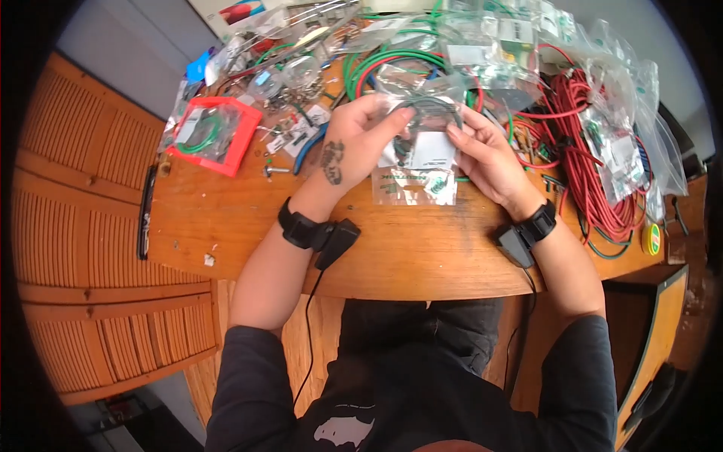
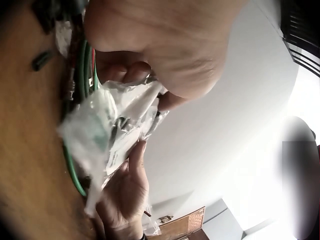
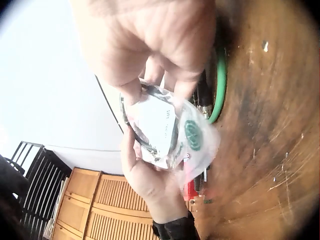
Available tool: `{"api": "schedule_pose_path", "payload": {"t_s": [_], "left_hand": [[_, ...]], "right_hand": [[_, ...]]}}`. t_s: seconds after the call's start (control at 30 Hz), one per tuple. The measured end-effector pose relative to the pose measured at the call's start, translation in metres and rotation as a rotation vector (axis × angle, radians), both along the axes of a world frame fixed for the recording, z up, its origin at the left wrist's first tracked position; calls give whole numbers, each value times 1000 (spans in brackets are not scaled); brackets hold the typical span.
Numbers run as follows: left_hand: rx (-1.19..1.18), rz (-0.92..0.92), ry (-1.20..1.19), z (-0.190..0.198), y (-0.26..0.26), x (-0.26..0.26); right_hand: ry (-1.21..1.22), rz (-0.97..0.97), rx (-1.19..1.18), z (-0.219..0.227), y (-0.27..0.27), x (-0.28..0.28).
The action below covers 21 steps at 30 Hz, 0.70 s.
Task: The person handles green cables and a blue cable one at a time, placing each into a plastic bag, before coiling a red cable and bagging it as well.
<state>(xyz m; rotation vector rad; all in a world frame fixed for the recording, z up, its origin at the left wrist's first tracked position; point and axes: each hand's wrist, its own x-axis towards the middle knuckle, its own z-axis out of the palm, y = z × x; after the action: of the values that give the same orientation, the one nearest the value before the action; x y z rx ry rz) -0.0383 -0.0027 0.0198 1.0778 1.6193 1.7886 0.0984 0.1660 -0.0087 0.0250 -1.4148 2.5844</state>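
Nearest, black sleeves [image 1: 252, 373] on both arms, then black straps [image 1: 301, 227] on both wrists, each with a small dark box [image 1: 339, 242]. Past these, a bare strip of the brown wooden bench [image 1: 407, 256]. Up over the bench, the left hand [image 1: 349, 143] and the right hand [image 1: 489, 162], one on each side of a clear bag [image 1: 414, 194]. Inside the bag, a loop of dark cable [image 1: 433, 102] and a white label [image 1: 434, 149]. On the left hand, the thumb in front and other fingers bent behind, in a nearly closed pinch on the bag. On the right hand, much the same pinch at the other side.

By the look of it, busy with holding and checking the bag, or maybe getting set to open it; hard to tell which. For the next move, best to keep one pinch firm, feel for the top edge with the other fingers and pull softly, so as not to spill the cable.

Farther off, to the left, a blue tool handle [image 1: 307, 151] and a red tray [image 1: 246, 135]; to the right, a big bunch of red cable [image 1: 580, 162]. Behind the bag, green cable [image 1: 392, 54] in loops, and a heap of other clear bags [image 1: 493, 49].
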Motion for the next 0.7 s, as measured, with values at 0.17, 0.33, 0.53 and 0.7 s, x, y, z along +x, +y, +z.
{"api": "schedule_pose_path", "payload": {"t_s": [0.17,0.33,0.53,0.7], "left_hand": [[-9,460,449,35,-22,-18],[152,830,359,80,-99,-86],[-247,927,185,93,-201,-132],[-535,816,168,66,-227,-168]], "right_hand": [[21,47,-26,-1,2,0],[16,61,-57,4,0,2],[26,57,-24,-1,2,2],[36,55,21,0,3,2]]}}
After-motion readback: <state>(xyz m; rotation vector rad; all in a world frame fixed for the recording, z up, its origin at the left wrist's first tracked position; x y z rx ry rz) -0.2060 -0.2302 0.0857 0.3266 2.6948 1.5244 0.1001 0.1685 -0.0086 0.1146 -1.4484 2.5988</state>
